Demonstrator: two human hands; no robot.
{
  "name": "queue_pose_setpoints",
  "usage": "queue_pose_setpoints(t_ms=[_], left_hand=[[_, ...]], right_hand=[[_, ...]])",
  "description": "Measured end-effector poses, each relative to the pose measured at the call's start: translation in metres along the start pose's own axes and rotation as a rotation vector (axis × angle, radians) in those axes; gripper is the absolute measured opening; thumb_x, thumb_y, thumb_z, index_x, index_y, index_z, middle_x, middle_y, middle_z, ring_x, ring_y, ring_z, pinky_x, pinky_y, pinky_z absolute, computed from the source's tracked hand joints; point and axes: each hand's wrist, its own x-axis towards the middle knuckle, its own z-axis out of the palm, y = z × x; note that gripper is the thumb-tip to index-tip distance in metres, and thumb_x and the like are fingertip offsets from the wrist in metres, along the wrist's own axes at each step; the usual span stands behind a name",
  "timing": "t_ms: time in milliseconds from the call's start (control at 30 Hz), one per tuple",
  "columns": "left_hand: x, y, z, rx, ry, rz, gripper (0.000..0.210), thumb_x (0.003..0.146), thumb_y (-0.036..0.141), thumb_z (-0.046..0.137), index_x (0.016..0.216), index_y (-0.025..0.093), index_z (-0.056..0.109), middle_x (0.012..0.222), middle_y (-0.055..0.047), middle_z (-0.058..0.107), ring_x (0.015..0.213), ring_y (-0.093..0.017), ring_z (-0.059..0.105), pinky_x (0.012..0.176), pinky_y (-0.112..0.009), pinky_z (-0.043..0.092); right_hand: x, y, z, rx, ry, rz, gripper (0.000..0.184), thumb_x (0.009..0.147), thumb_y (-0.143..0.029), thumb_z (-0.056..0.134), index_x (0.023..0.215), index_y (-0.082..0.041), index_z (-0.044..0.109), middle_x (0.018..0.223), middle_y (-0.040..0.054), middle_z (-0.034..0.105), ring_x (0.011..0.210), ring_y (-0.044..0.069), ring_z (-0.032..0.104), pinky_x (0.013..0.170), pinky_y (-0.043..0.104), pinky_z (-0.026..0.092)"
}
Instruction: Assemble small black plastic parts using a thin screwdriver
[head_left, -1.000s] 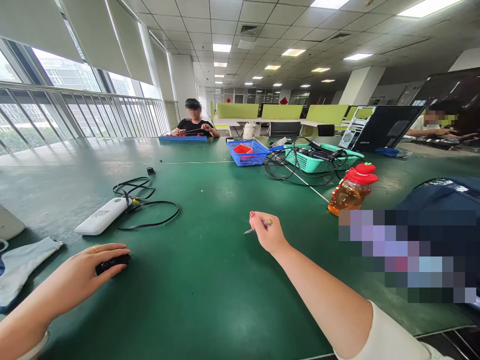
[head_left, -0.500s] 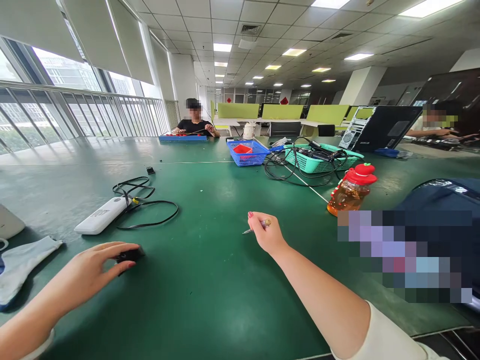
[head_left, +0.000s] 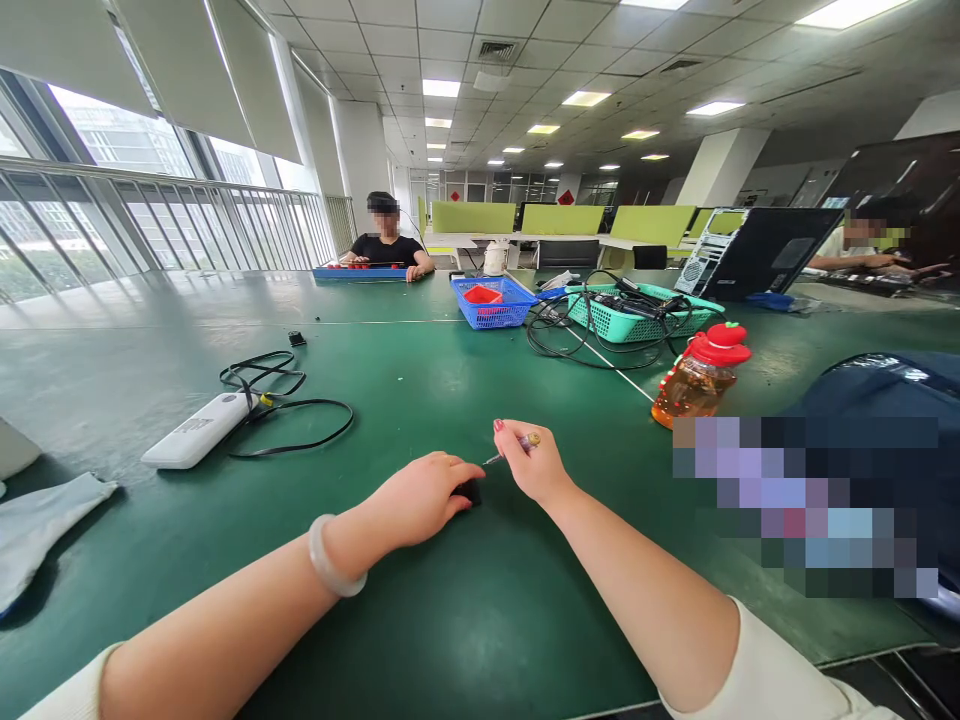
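"What are the fingers doing?"

"The left hand's (head_left: 420, 495) are curled round a small black block (head_left: 470, 491), near the middle of the green counter (head_left: 465, 640). Most of the block is hidden under them."

"And the right hand (head_left: 541, 465)?"

"Its fingers are clamped on a slim, pen-like tool (head_left: 533, 441), tan at the back end. The thin tip points left and sits just beside the left fingertips; I can't tell whether it touches them."

"Take me across the rest, from the left."

"A pale cloth (head_left: 49, 530) at the edge, then a white power bank (head_left: 199, 432) lying flat with a black cable (head_left: 352, 413) looped next to it. Both are well apart from the hands."

"Further over?"

"Across the counter a person (head_left: 386, 245) in a black top sits behind a long blue tray (head_left: 364, 274). Then a blue basket (head_left: 499, 316) with a red container (head_left: 482, 294) in it, and a green basket (head_left: 630, 328) full of tangled black cords."

"What's at the right?"

"A red-topped bottle (head_left: 697, 385) of amber drink, then a dark blue fabric bundle (head_left: 892, 390), partly blurred out."
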Motion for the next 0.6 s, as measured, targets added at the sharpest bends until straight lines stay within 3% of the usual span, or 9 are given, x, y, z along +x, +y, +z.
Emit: queue_pose_setpoints(t_ms=[133, 300, 600], left_hand=[[0.02, -0.008, 0.01, 0.0, 0.075, -0.077, 0.037, 0.087, 0.021, 0.057, 0.124, 0.023, 0.056, 0.102, -0.007, 0.07, 0.098, -0.026, 0.065, 0.085, -0.038, 0.052], [0.017, -0.021, 0.022, -0.157, 0.186, -0.142, 0.047, 0.083, 0.028, 0.065, 0.129, 0.026, 0.053, 0.11, -0.007, 0.068, 0.101, -0.024, 0.064, 0.09, -0.039, 0.051], [0.019, -0.026, 0.024, -0.199, 0.22, -0.246, 0.048, 0.075, 0.036, 0.074, 0.12, 0.022, 0.064, 0.107, -0.007, 0.071, 0.106, -0.027, 0.06, 0.095, -0.041, 0.05]], right_hand=[[0.001, -0.001, -0.002, -0.003, -0.018, 0.002, 0.05, 0.097, -0.047, 0.034, 0.054, -0.02, 0.032, 0.052, -0.0027, 0.032, 0.051, 0.011, 0.032, 0.052, 0.027, 0.026], [0.002, -0.002, -0.004, -0.009, -0.053, 0.036, 0.05, 0.096, -0.048, 0.036, 0.055, -0.02, 0.032, 0.053, -0.0029, 0.032, 0.052, 0.011, 0.031, 0.052, 0.027, 0.024], [0.002, -0.009, -0.006, -0.051, -0.037, 0.031, 0.049, 0.096, -0.045, 0.037, 0.055, -0.02, 0.03, 0.052, -0.0028, 0.031, 0.051, 0.011, 0.031, 0.051, 0.028, 0.024]])
